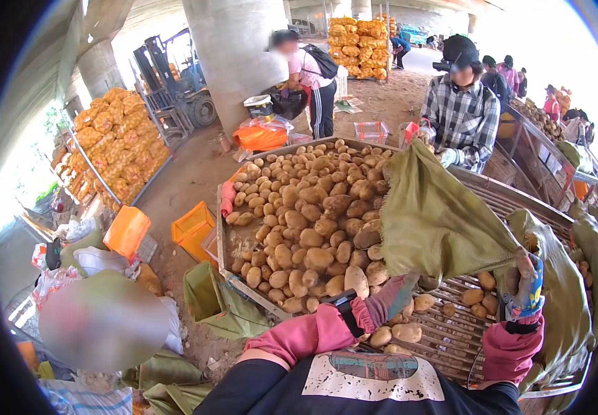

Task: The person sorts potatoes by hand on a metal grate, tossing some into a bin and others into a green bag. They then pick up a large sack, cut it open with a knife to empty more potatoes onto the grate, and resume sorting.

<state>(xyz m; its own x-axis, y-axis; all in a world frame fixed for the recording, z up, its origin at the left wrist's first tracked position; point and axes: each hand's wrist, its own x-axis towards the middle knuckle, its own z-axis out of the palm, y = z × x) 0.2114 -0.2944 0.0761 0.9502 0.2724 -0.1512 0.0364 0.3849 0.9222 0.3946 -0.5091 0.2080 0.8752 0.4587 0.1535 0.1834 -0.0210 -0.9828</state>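
Note:
A green woven sack (444,214) is stretched over the right part of the sorting table, hiding some potatoes and slats beneath. My left hand (394,299), in a worn glove, is closed at the sack's lower left edge. On the lower right corner of the sack, my right hand (523,280) is closed, in a blue patterned glove. Across the table, a co-worker's gloved hands (444,153) are at the sack's far end. Potatoes (318,259) lie heaped left of the sack, and a few loose potatoes (407,333) rest near my left hand.
Metal slats (444,346) form the table's right part, with filled green sacks (562,304) along its edge. An orange crate (194,232) and an open green sack (219,301) stand to the left. Farther back are stacked yellow sacks (115,142), a forklift (178,90) and other people.

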